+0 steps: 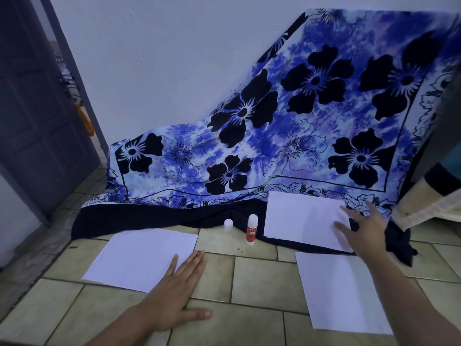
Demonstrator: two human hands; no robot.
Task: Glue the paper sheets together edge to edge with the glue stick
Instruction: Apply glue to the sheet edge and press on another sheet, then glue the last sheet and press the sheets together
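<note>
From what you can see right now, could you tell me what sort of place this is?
Probably a room in a home, with the work done on the floor: beige floor tiles hold the paper sheets, a blue floral cloth drapes against a white wall, and a grey panelled door stands open at left.

A tiled floor point(257, 278) fills the lower frame. On it lie a paper sheet at lower left point(139, 258) and another at lower right point(344, 293). A dark-edged floral cloth point(174, 221) spreads across the middle, carrying a third sheet point(301, 218). The glue stick point(251, 229) stands upright at centre, its cap point(228, 224) just left.
</note>
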